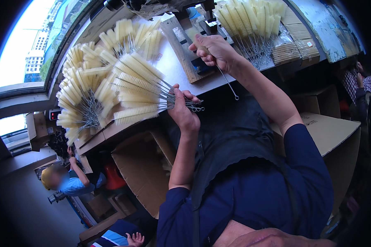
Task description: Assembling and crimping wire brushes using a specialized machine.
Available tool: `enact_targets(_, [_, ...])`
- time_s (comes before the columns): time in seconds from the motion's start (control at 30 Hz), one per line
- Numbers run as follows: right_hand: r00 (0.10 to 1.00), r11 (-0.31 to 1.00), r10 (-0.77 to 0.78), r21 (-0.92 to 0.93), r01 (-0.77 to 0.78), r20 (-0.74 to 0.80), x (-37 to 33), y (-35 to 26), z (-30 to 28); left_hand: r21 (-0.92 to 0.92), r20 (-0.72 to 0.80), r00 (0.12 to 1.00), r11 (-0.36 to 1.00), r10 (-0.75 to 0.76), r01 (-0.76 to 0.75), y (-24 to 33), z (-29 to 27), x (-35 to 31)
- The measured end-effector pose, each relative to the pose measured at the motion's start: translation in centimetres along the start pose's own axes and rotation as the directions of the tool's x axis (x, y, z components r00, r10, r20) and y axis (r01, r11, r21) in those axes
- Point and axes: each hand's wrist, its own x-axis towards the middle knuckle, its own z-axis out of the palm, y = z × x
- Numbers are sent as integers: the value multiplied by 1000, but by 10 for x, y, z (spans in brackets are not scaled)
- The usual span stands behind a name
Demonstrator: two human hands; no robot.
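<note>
My left hand (183, 110) is closed round the twisted wire stems of a bunch of bottle brushes (138, 84). Their cream bristles fan out to the left and the looped wire ends stick out to the right. In my right hand (218, 51) is a single bottle brush (228, 84), its wire stem and end loop hanging below the fist. The fingers cover much of its bristle part. This hand is raised in front of a metal machine (210, 25) on the bench, beside a wooden board (181, 49).
Heaped bottle brushes (80, 90) cover the bench's left side; another pile (251, 20) lies at the right, next to stacked cardboard (299, 35). Open cardboard boxes stand below, one at left (142, 168) and one at right (329, 136). Another person (72, 177) works at far left.
</note>
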Motion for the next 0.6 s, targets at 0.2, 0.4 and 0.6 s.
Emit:
enact_targets(0.2, [995,985,97,144,-95,-13,0,-7,3,9,40,998,999,-43,43,-3,3,4])
enact_targets(0.4, [994,967,79,235,-95,78,-18,-24,25,6,-18,999,999,41,-41,-9,-4,8])
enact_targets(0.6, [988,960,150,233,-156,42,-10,10,25,37,-23,999,998,49,-48,-4,-5,13])
